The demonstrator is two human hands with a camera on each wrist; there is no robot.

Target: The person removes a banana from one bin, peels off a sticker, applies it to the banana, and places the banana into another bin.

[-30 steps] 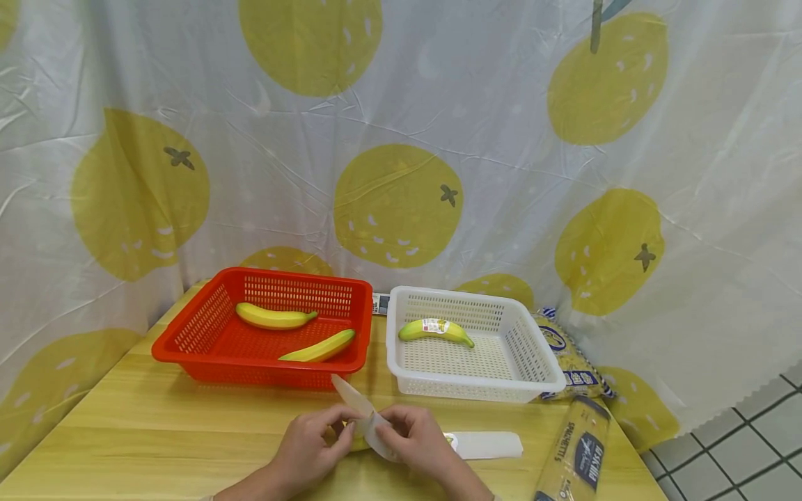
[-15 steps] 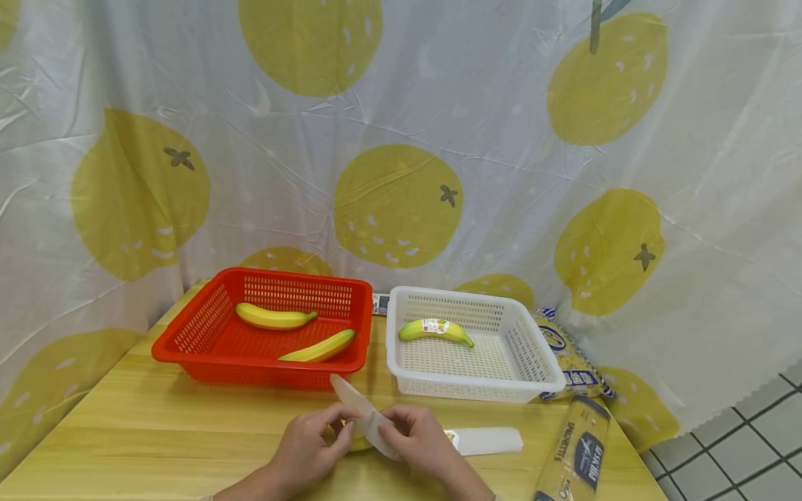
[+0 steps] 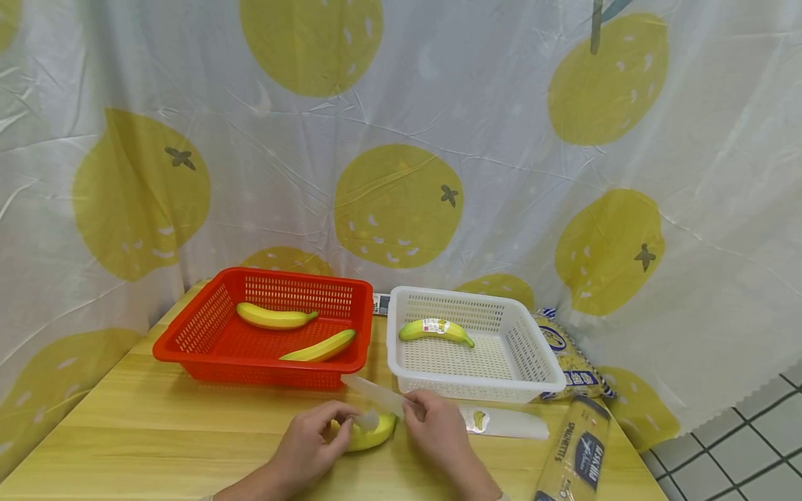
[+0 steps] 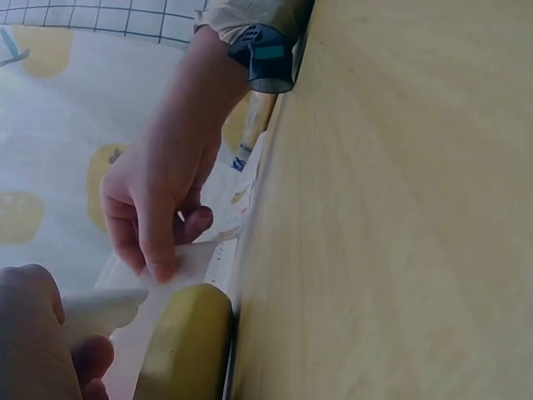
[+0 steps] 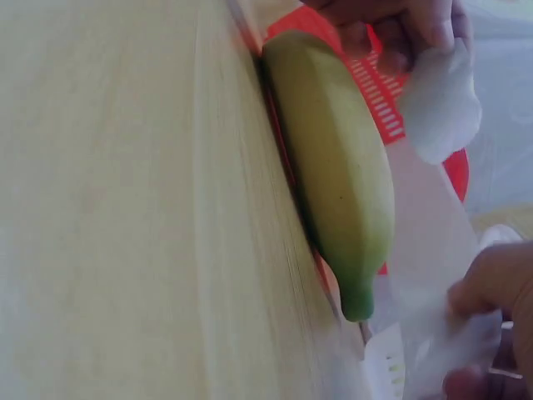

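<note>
Plainly, both hands curve inward around the loose banana (image 3: 376, 434): the left hand (image 3: 313, 435) at its left end, pinching a small white piece (image 3: 366, 420) above it, the right hand (image 3: 436, 430) just right of it, pinching a white strip (image 3: 374, 394) that reaches behind it. The banana lies on the table (image 3: 188, 435), between the hands. In the head view, left fingers hide its left end; whether the strip joins the stickered length (image 3: 516, 424) beyond the right hand is hidden.

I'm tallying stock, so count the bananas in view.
4: two bananas in the red basket, another in the white basket, one on the table beside the left hand. More may be hidden.
</note>
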